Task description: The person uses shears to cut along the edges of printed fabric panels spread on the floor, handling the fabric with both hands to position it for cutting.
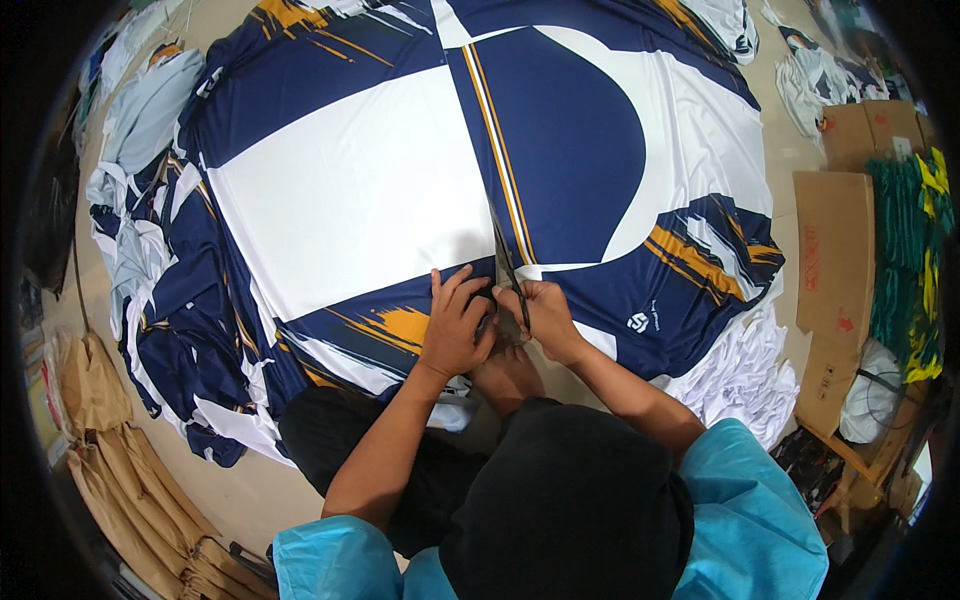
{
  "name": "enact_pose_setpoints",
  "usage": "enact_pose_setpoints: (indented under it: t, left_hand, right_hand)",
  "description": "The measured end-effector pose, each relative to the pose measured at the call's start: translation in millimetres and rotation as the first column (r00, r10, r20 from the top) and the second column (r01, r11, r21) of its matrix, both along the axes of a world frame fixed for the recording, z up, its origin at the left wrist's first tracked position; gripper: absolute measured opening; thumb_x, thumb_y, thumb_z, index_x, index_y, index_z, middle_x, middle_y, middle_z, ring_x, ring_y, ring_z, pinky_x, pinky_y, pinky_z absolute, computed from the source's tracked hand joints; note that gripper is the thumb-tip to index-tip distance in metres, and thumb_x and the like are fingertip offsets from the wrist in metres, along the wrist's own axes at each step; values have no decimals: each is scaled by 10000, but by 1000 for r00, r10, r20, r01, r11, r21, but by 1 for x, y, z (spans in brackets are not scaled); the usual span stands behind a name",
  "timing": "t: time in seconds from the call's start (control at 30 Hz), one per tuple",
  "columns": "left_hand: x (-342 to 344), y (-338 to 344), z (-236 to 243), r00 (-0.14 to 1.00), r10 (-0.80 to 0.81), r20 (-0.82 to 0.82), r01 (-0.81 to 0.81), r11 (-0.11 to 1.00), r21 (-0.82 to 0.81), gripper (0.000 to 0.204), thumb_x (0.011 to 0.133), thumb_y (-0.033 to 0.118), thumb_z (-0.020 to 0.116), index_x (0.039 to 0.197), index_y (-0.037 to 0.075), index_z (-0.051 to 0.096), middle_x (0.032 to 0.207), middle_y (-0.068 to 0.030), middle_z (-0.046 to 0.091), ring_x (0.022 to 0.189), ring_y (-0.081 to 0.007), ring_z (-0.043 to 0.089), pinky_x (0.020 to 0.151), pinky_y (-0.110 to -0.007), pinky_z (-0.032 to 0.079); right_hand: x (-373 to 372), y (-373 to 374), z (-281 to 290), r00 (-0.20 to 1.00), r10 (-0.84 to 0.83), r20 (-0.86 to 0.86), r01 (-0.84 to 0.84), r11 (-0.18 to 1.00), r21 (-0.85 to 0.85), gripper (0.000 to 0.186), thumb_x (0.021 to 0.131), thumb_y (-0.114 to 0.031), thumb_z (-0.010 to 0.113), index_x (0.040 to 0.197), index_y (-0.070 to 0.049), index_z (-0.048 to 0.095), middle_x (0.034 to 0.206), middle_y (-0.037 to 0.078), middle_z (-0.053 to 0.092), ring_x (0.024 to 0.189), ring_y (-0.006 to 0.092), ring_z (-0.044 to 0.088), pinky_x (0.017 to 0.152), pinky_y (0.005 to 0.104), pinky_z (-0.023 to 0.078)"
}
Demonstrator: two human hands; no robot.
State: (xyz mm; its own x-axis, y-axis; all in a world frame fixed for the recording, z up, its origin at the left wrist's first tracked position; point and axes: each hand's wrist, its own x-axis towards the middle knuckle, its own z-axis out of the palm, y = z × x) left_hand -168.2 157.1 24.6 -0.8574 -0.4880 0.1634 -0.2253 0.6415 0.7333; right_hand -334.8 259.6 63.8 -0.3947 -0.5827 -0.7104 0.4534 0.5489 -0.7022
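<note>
A large spread of printed fabric, navy, white and orange, lies in front of me. My right hand [548,318] is closed around dark scissors [507,265], whose blades point away from me along the line between a white panel [350,190] and a navy panel with a striped band [570,140]. My left hand [455,325] rests just left of the scissors, its fingers apart on the lower edge of the white panel and the orange-and-navy print. The thumb side is partly shaded, and whatever lies beneath the fingers is hidden. A bare foot [507,375] shows below my hands.
Crumpled navy and white fabric [190,330] heaps up at the left, and gathered white cloth [735,375] at the right. Cardboard [835,270] stands at the far right beside green and yellow bundles [905,260]. Brown wrapping [140,490] lies lower left on the pale floor [265,505].
</note>
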Motion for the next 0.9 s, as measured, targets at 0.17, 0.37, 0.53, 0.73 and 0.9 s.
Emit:
enact_pose_setpoints:
  t: [0.17, 0.37, 0.53, 0.73, 0.9]
  left_hand:
    - [0, 0, 0, 1000, -3, -14, 3, 1000, -2, 208, 873, 161, 767, 1039, 91, 661, 1394, -131, 635, 1521, -425, 467, 1260, -816, 184]
    - [1, -1, -1, 1000, -3, -14, 3, 1000, -4, 204, 876, 166, 758, 1039, 92, 660, 1395, -129, 635, 1521, -426, 466, 1265, -812, 182]
    - [0, -1, 0, 1000, -5, -11, 5, 1000, 3, 198, 875, 163, 759, 1034, 96, 661, 1408, -127, 636, 1521, -425, 466, 1266, -812, 182]
    - [0, -1, 0, 1000, 0, -7, 0, 1000, -3, 186, 883, 157, 760, 1030, 97, 662, 1403, -129, 640, 1520, -424, 468, 1265, -812, 185]
    - [0, 0, -1, 1000, -17, -5, 17, 1000, -2, 215, 883, 159, 764, 1054, 72, 667, 1398, -157, 629, 1521, -449, 466, 1272, -805, 160]
  right_hand:
    - [-7, -9, -1, 1000, 29, -9, -29, 1000, -6, 383, 1001, -314, 817, 757, -32, 727, 632, -13, 640, 502, 56, 513, 454, 271, 335]
    - [-5, -16, -3, 1000, -2, -29, 2, 1000, -7, 421, 1008, -292, 827, 695, -98, 622, 559, -22, 537, 432, 63, 445, 410, 265, 322]
    - [-4, -16, -1, 999, 4, -45, -3, 1000, 10, 421, 1006, -283, 830, 689, -95, 626, 560, -19, 540, 431, 65, 452, 407, 267, 332]
    - [-5, -15, -2, 999, 18, -40, -17, 1000, 26, 404, 984, -300, 837, 705, -50, 688, 584, -2, 595, 462, 75, 500, 427, 278, 356]
    - [-13, -21, -13, 997, 16, -70, -13, 999, 46, 406, 963, -332, 853, 742, -19, 720, 582, 1, 581, 468, 86, 497, 430, 294, 344]
